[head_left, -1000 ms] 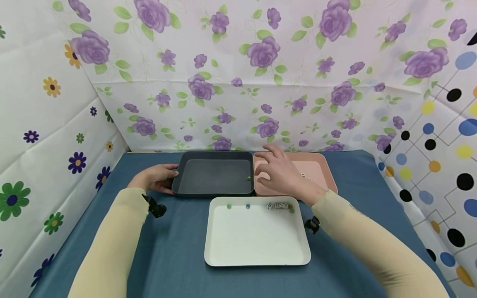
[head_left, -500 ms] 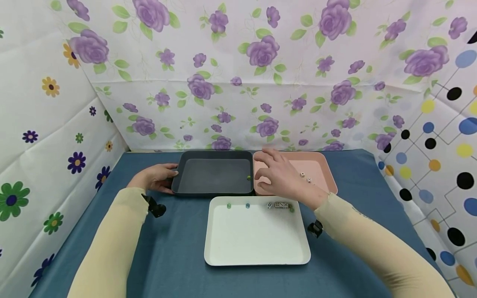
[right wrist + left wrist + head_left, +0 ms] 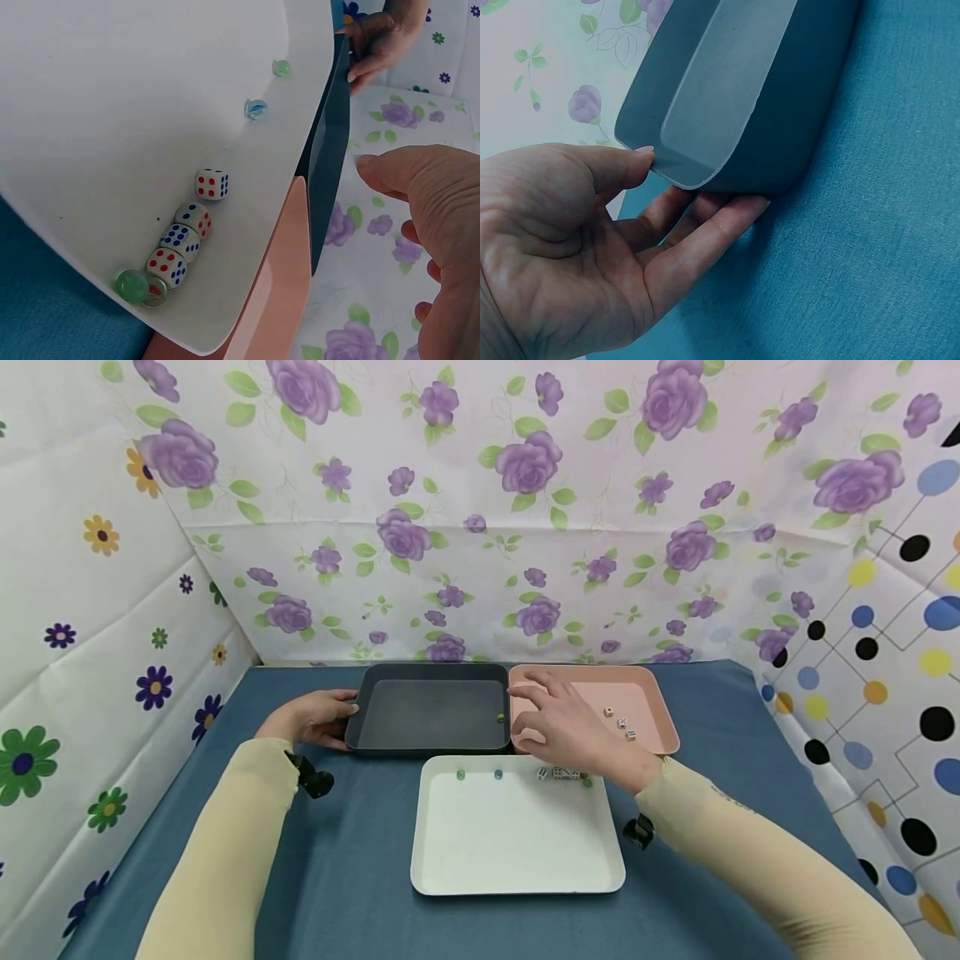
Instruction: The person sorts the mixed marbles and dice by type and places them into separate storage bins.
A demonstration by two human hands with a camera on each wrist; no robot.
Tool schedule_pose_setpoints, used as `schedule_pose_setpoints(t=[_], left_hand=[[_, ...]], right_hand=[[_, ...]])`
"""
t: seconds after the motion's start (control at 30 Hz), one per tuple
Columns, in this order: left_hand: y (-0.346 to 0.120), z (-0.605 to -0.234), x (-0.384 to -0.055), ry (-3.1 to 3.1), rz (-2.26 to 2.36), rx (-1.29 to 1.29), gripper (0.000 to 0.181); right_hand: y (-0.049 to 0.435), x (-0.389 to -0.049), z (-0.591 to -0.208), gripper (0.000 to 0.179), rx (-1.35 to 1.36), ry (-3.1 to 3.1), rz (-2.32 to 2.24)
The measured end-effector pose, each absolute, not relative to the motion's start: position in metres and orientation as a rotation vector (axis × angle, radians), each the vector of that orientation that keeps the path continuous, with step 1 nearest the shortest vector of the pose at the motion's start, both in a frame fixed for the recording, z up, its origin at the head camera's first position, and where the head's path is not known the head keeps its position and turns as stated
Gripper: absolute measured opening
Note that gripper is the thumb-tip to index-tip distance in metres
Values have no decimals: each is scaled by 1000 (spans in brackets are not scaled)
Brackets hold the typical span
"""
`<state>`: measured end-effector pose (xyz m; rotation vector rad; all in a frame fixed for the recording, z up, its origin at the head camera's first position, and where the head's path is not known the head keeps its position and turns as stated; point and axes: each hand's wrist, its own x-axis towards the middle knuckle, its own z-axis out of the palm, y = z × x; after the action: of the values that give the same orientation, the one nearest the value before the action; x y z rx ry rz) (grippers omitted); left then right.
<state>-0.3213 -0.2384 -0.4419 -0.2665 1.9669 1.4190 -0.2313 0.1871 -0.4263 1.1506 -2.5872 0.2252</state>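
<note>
At the left end of the dark grey tray (image 3: 427, 714), my left hand (image 3: 309, 718) holds the rim. In the left wrist view its thumb (image 3: 626, 166) lies on the rim and the fingers sit against the outer wall. My right hand (image 3: 566, 722) hovers over the left part of the pink tray (image 3: 652, 689), fingers bent and spread, with nothing visible between them. Three dice lie in the pink tray, one die (image 3: 622, 723) in the middle of a slanting row. A green marble (image 3: 501, 718) rests in the dark tray near its right wall.
Nearer stands a white tray (image 3: 517, 843). Along its far side are several dice (image 3: 180, 240), a blue marble (image 3: 256, 109), a green marble (image 3: 281, 68) and another green marble (image 3: 132, 286) beside a clear one (image 3: 155, 291). Patterned cloth walls surround the blue tablecloth (image 3: 360, 877).
My right hand has drawn slightly down toward me over the pink tray, and its wrist has uncovered more of the dice there. The left hand keeps its place on the dark tray.
</note>
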Motion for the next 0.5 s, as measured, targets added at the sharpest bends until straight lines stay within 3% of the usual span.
schedule_pose_setpoints(t=[0.5], left_hand=[[-238,-443,-322,1968,1420,-274,60]], right_hand=[[186,-225,-437,9,1191,-2578,214]])
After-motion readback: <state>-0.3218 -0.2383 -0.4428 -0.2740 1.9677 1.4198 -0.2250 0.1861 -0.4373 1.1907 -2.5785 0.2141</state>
